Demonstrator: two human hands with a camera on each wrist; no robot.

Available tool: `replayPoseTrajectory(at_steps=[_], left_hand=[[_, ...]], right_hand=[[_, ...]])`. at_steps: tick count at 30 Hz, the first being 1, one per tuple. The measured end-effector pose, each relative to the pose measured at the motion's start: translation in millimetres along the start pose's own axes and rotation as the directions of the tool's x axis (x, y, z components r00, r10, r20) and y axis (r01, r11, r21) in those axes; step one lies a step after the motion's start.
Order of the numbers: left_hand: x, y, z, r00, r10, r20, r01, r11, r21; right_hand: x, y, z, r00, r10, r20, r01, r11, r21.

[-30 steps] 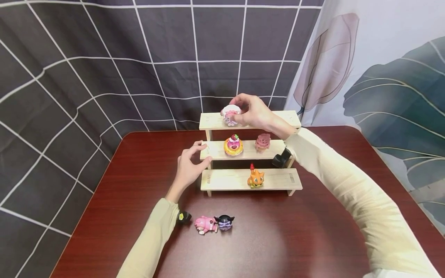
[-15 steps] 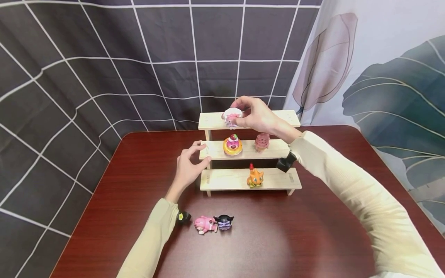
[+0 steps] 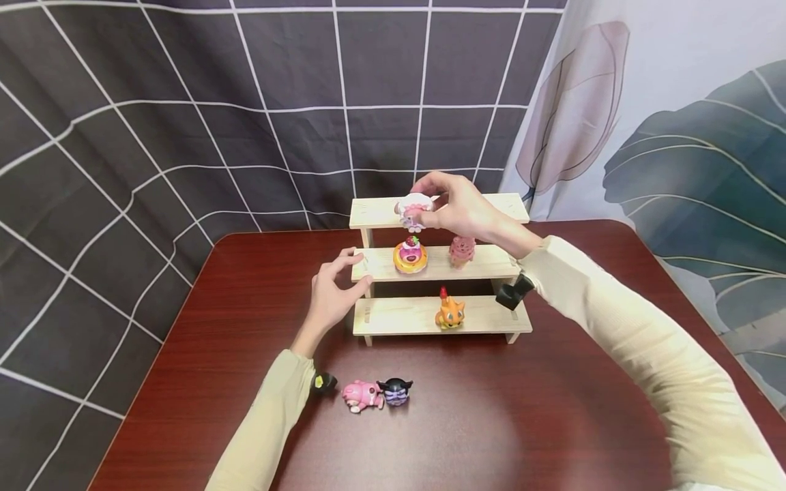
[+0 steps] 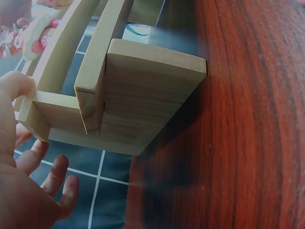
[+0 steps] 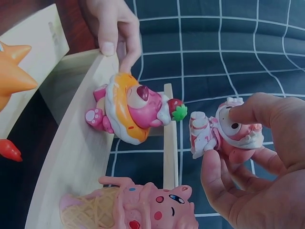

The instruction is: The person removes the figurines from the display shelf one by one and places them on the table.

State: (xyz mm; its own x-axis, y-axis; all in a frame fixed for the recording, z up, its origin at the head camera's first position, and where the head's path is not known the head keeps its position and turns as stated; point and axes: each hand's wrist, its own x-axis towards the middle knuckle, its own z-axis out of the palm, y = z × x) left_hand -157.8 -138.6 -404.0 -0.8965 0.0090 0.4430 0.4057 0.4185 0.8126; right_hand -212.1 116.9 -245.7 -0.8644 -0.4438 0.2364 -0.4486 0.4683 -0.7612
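The right hand (image 3: 463, 208) pinches a white-and-pink figure (image 3: 414, 211) in front of the top tier of a wooden stand (image 3: 393, 317). In the right wrist view that figure (image 5: 226, 129) is between thumb and fingers, apart from the shelf. My left hand (image 3: 334, 290) grips the left end of the middle tier; the left wrist view has its thumb and fingers about the board's end (image 4: 35, 119). On the middle tier are a pink figure in an orange ring (image 3: 410, 256) and a pink ice-cream figure (image 3: 462, 251).
An orange figure (image 3: 451, 314) is on the bottom tier. On the red-brown table (image 3: 467, 416), in front of the stand, a pink figure (image 3: 362, 395) lies beside a black-and-purple one (image 3: 396, 391). A dark grid-patterned curtain (image 3: 295, 136) hangs behind.
The right hand has moved slightly down and toward the viewer with the white-and-pink figure, from over the top tier to its front edge. The left hand has stayed in place.
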Motion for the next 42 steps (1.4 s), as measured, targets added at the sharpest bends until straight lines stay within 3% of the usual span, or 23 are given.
replayPoseTrajectory(at_steps=[6, 19, 31, 42], left_hand=[[0.9, -1.0, 0.1, 1.0, 0.01, -0.001, -0.01, 1.0, 0.004], [1.3, -2.5, 0.6, 1.0, 0.02, -0.005, -0.02, 1.0, 0.006], [0.7, -0.2, 0.2, 1.0, 0.012, -0.004, -0.012, 1.0, 0.006], [0.9, -0.5, -0.2, 1.0, 0.008, 0.0, -0.008, 1.0, 0.014]], right_hand=[[-3.9, -1.5, -0.3, 1.0, -0.002, 0.022, 0.001, 1.0, 0.01], [-11.5, -3.6, 0.8, 0.997, -0.08, 0.016, 0.08, 0.997, -0.011], [-26.1, -8.4, -1.7, 0.998, -0.032, 0.05, 0.032, 0.999, -0.001], [-41.4, -8.0, 1.1, 0.998, -0.038, 0.058, 0.035, 0.998, 0.056]])
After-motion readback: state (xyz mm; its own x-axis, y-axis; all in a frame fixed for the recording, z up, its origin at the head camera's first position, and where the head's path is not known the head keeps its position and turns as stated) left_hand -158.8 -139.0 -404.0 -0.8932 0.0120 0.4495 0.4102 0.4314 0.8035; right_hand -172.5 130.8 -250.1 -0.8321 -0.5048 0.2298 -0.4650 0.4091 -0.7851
